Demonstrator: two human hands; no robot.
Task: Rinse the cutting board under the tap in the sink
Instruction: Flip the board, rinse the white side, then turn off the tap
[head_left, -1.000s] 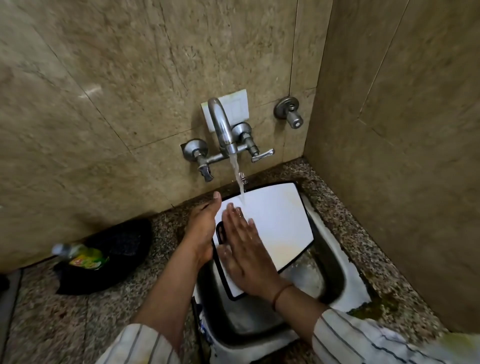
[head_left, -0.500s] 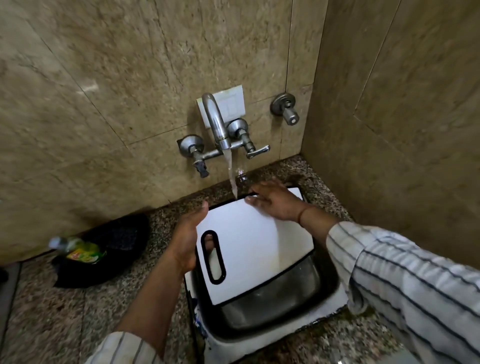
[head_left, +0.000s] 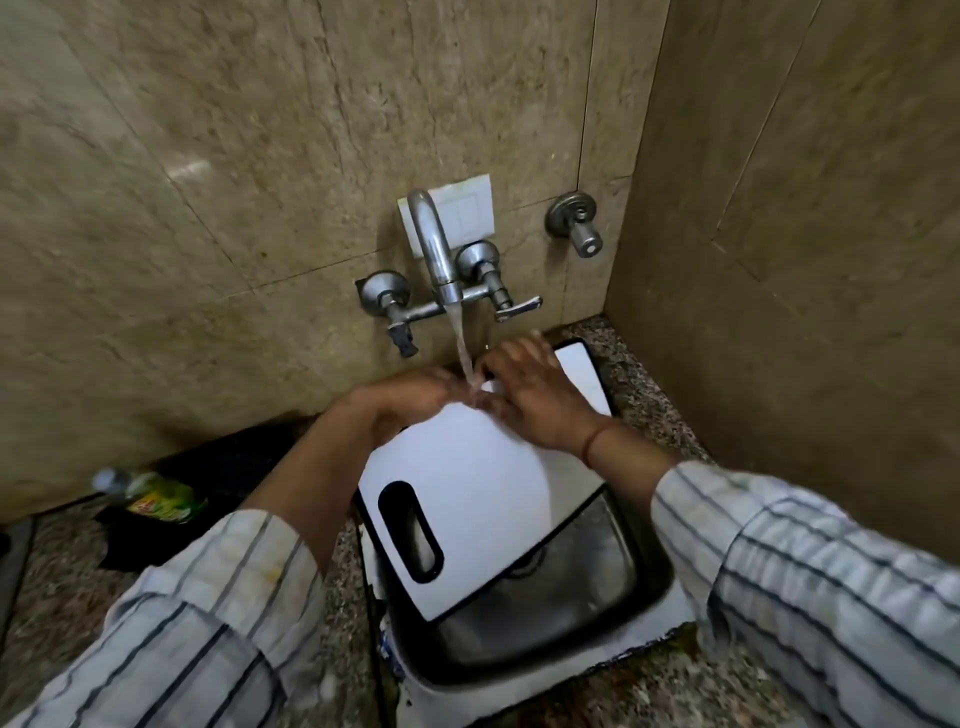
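The white, black-rimmed plastic cutting board (head_left: 467, 493) lies tilted across the steel sink (head_left: 615, 564), its far end under the stream (head_left: 461, 340) from the chrome tap (head_left: 435, 249), likely so water runs off; the right grip (head_left: 530, 400) is spread flat on it, the left grip (head_left: 410, 395) is at its edge, closure unclear.

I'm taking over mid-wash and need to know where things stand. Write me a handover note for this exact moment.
Hands: the left hand is at the far edge of the cutting board, beside the stream. It is blurred, so its grip is unclear. The right hand lies flat on the board's far end, fingers spread.
Things: the cutting board is tilted across the sink, its handle slot nearest you and its far end under the tap.
Done: the tap is running and water lands at the far end.
Left: probably rinse the rest of the face, then shut the tap.
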